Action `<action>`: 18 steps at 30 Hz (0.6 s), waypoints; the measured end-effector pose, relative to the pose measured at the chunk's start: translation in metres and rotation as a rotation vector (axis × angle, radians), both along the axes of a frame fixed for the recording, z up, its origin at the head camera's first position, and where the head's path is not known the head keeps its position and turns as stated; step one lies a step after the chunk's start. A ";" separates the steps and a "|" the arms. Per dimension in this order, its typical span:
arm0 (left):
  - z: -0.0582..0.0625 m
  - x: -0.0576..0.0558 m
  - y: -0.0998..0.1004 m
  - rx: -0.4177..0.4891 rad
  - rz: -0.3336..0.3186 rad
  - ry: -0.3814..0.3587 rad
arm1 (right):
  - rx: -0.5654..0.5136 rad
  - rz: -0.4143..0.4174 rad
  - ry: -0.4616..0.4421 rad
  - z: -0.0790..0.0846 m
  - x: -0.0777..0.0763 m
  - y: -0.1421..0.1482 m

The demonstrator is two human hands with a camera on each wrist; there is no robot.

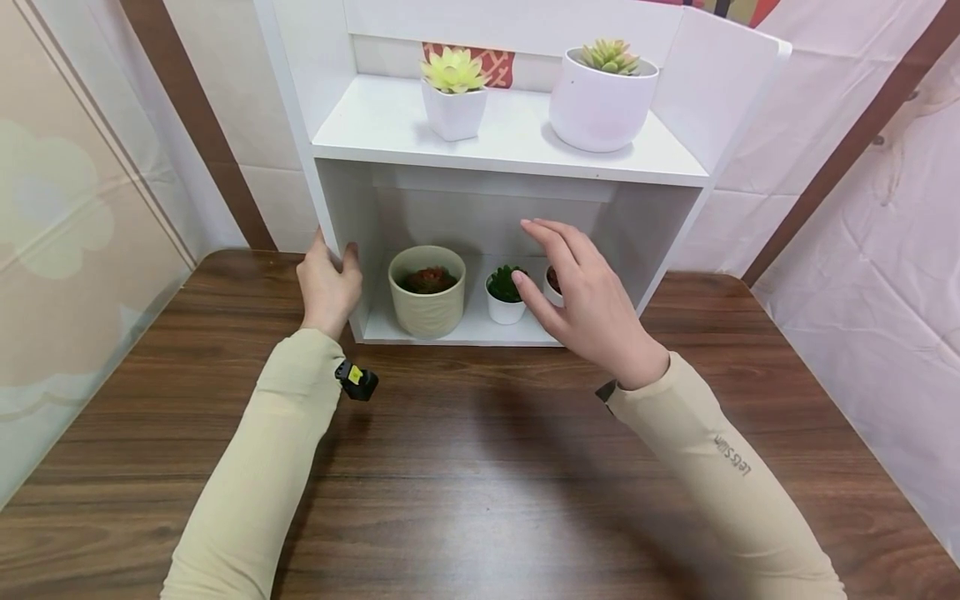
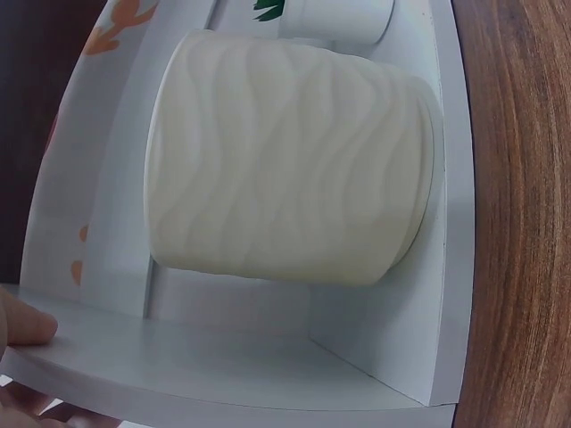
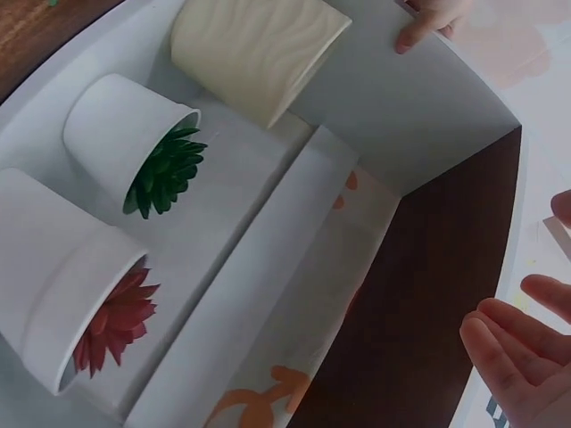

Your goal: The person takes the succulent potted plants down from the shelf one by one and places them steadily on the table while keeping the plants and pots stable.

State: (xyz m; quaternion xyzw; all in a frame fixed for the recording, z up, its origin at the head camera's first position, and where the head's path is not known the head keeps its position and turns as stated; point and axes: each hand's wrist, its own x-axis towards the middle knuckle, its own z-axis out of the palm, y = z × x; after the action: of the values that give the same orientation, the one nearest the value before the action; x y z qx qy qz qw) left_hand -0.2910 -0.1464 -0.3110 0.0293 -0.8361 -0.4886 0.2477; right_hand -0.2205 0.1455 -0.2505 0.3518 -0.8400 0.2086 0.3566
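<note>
My left hand [image 1: 330, 287] grips the left side panel [image 2: 223, 406] of a white two-tier shelf [image 1: 510, 165], thumb inside and fingers outside. Beside it on the lower tier is a cream pot [image 1: 427, 308] with wavy ridges and a reddish plant. My right hand [image 1: 588, 304] hovers in front of the lower tier, fingers spread and holding nothing. Behind it, partly covered in the head view, are a small white pot with a green succulent [image 3: 169, 169] and a white pot with a red succulent [image 3: 116, 321].
On the upper tier stand a faceted white pot [image 1: 456, 112] with a yellow-green succulent and a larger round white pot [image 1: 602, 108]. The shelf rests at the back of a brown wood-grain table [image 1: 450, 467]. Pale fabric [image 1: 862, 333] hangs behind and at the sides.
</note>
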 end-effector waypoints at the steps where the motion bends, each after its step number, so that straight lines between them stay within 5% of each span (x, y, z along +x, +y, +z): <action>1: 0.000 0.000 0.000 -0.001 0.002 0.002 | 0.000 0.001 0.008 0.001 0.000 0.000; 18: 0.000 0.001 0.000 0.002 -0.002 -0.003 | -0.038 -0.007 0.060 0.029 -0.001 -0.006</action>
State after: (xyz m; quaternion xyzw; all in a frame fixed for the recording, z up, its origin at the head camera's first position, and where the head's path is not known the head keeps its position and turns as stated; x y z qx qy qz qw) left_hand -0.2901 -0.1466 -0.3110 0.0293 -0.8361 -0.4894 0.2460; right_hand -0.2214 0.1393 -0.2219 0.3482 -0.8259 0.2127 0.3891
